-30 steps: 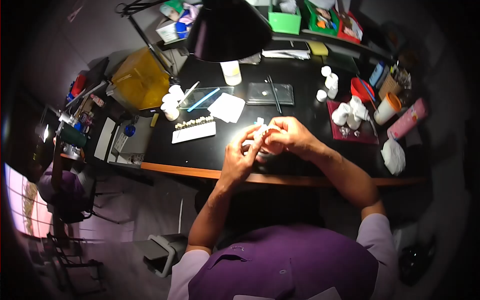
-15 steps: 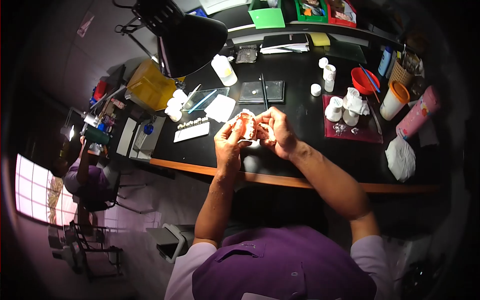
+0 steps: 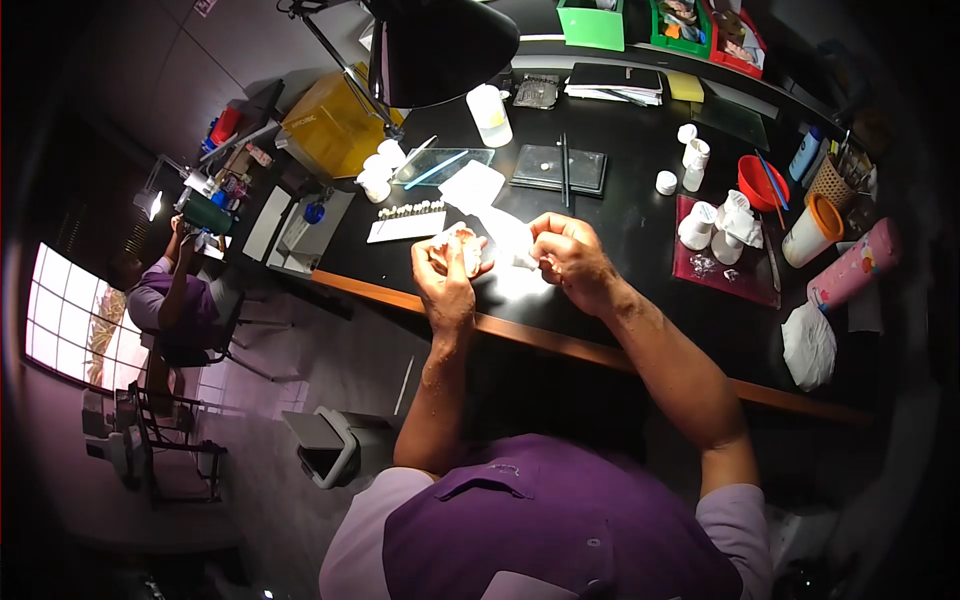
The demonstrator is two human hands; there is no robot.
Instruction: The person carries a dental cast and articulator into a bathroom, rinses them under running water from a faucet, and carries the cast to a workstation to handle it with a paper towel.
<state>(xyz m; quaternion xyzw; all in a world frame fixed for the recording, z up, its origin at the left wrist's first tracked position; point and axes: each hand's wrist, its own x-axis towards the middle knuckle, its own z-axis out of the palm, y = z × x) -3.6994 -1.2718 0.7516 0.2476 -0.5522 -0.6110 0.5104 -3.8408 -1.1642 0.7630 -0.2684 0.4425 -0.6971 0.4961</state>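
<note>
My left hand [image 3: 447,290] is closed round a dental model [image 3: 460,250], a pale pinkish piece with a row of teeth, held just above the desk's front edge. To its right, apart from the model, my right hand [image 3: 580,268] has its fingers curled in a pinch; what they hold is too small to make out. Between the hands, a white sheet [image 3: 508,240] glares under the lamp. Just beyond my left hand lies a white holder with a row of small tooth-shaped pieces [image 3: 407,224].
A black desk lamp [image 3: 440,50] hangs over the desk's far left. Beyond the hands lie a dark flat case [image 3: 535,168] and a white bottle [image 3: 490,115]. On the right are a maroon mat [image 3: 700,265], red bowl [image 3: 760,185] and pink bottle [image 3: 855,262]. Another person [image 3: 175,295] sits far left.
My right hand has come away from the dental model and moved right. The left hand has tilted the model and shifted slightly left. The whole view has turned a little.
</note>
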